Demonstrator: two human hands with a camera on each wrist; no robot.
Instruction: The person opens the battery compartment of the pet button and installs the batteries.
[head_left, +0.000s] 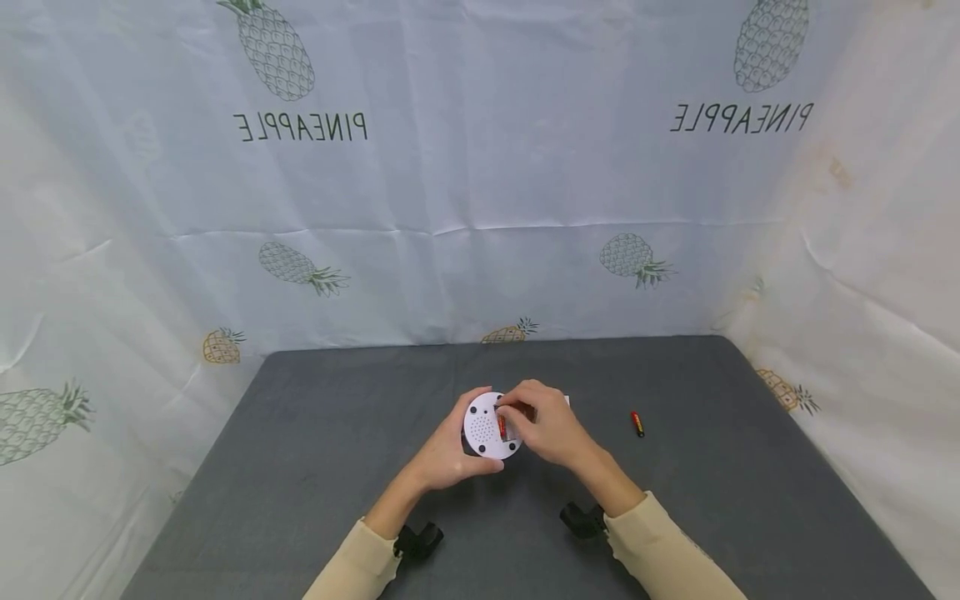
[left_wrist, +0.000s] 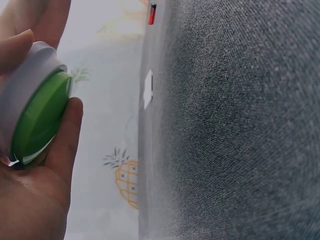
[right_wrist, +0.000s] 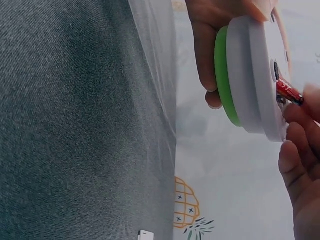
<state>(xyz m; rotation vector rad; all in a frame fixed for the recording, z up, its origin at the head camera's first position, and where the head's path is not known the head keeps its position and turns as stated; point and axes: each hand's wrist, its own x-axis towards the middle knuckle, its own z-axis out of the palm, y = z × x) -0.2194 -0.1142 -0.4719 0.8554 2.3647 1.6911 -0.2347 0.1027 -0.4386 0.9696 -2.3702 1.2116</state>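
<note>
A round white device (head_left: 482, 429) with speaker holes and small black feet faces up, held by its rim in my left hand (head_left: 442, 457). Its other side is green, as the left wrist view shows on the device (left_wrist: 42, 117). The thumb and fingers of that hand wrap round its edge. At the open battery compartment, my right hand (head_left: 553, 427) pinches a red and black battery (right_wrist: 288, 91) near its outer end. That battery tilts, with its far end in the compartment. The right fingers partly cover the compartment in the head view.
Another red and black battery (head_left: 637, 424) lies on the dark grey tabletop (head_left: 337, 417), right of my hands. A small white piece (left_wrist: 148, 90) lies behind my right hand, mostly hidden in the head view. Pineapple-printed white cloth (head_left: 465, 183) hangs around the table.
</note>
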